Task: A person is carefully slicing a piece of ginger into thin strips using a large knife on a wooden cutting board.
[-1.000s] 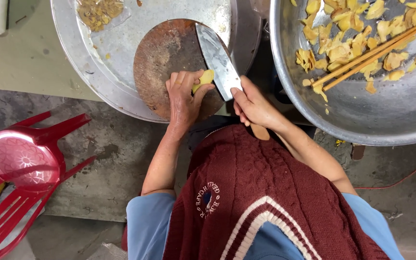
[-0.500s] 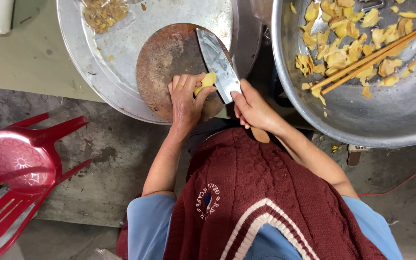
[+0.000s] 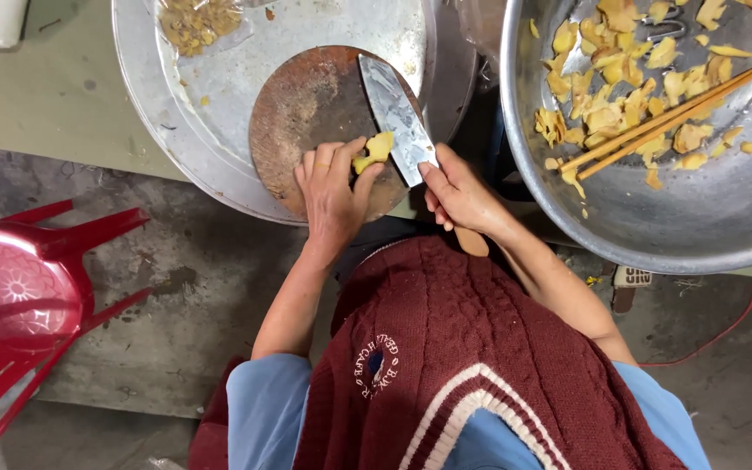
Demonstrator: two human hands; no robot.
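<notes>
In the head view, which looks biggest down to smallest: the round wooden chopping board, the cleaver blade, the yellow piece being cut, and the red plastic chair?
1. Red plastic chair, though it is cut off at the frame edge, so this is unsure.
2. Round wooden chopping board.
3. Cleaver blade.
4. Yellow piece, pinned by the left hand; the right hand grips the cleaver.

I see a pale yellow ginger piece point(image 3: 374, 150) on a rusty brown round board point(image 3: 315, 113), a grey steel cleaver point(image 3: 396, 117), silvery basins point(image 3: 724, 218), a red plastic stool point(image 3: 19, 287), and a maroon cable-knit vest point(image 3: 472, 348) with a cream stripe.
</notes>
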